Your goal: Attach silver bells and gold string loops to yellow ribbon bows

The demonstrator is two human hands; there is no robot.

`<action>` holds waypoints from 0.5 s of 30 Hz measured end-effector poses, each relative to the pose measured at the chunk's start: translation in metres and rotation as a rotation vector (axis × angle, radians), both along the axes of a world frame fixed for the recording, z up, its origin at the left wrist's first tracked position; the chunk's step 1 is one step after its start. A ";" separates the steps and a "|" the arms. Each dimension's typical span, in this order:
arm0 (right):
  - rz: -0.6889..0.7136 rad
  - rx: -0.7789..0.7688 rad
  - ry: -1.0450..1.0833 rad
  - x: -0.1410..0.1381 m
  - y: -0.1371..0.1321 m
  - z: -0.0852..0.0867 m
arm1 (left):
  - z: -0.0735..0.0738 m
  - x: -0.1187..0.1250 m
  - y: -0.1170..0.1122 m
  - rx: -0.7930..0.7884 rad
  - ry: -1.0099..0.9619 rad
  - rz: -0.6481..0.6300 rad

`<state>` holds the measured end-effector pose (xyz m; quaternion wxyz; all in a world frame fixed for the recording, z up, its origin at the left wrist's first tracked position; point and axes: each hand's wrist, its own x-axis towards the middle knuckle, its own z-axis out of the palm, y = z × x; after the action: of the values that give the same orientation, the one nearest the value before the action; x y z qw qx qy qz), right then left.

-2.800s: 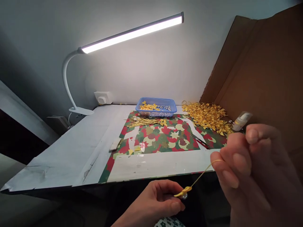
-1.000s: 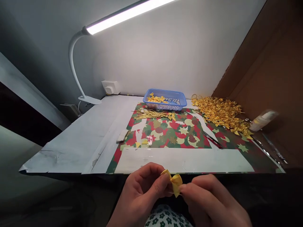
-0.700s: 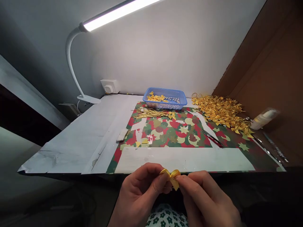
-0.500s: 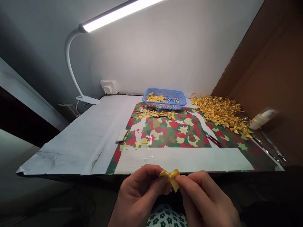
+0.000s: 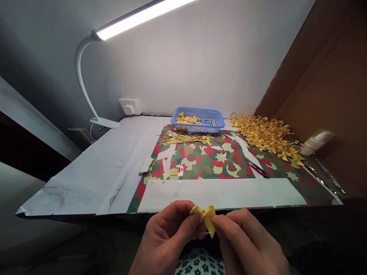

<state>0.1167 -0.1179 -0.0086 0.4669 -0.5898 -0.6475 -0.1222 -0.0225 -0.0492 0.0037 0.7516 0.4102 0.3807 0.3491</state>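
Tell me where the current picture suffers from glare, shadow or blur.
Head view: the lamp strip burns out to white; head view: a small glare patch on the patterned sheet; head view: deep shadow below the table; head view: the bottle looks smeared toward the right, the yellow bow fairly sharp.

No writing or numbers can be read.

Yellow bow (image 5: 203, 215) between left hand (image 5: 172, 233) and right hand (image 5: 248, 236)
From my end I see both pinching it, in front of the table (image 5: 114, 160); farther back, a blue basket (image 5: 197, 129) with silvery beads (image 5: 211, 121) sits near a golden heap (image 5: 263, 133).
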 end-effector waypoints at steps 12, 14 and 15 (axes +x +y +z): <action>0.009 0.077 0.001 0.001 0.003 -0.006 | -0.001 0.000 0.001 -0.010 0.021 -0.001; 0.016 0.074 0.000 0.001 0.003 -0.006 | -0.002 0.000 0.001 0.013 0.023 -0.004; 0.019 0.069 0.005 0.001 0.003 -0.006 | -0.003 -0.001 0.000 0.029 0.028 -0.001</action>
<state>0.1176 -0.1153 -0.0148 0.4897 -0.5675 -0.6472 -0.1386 -0.0232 -0.0487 0.0011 0.7402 0.4262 0.3860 0.3484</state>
